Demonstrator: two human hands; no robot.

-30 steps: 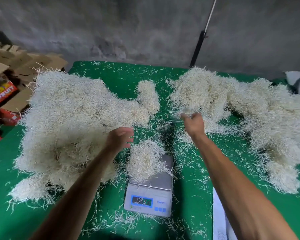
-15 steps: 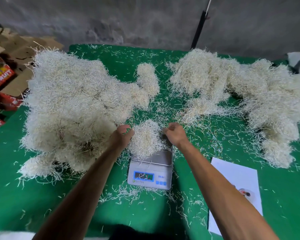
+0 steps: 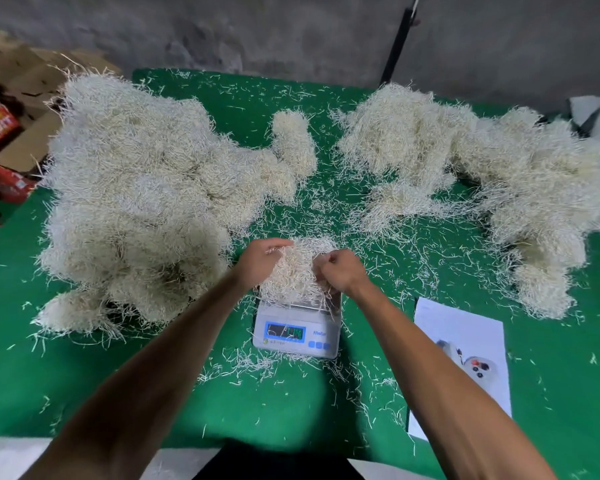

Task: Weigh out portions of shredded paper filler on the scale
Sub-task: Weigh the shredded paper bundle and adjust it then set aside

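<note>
- Small clump of pale shredded paper filler on small white scale, near middle of green tabletop.
- Left hand and right hand fingers curled round clump's sides.
- Probably light, soft, crumbly; best scooped from both sides.

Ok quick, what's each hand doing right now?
Left hand: fingers curled into the clump of shredded paper on the scale, gripping it.
Right hand: curled, gripping the same clump from the other side.
</note>
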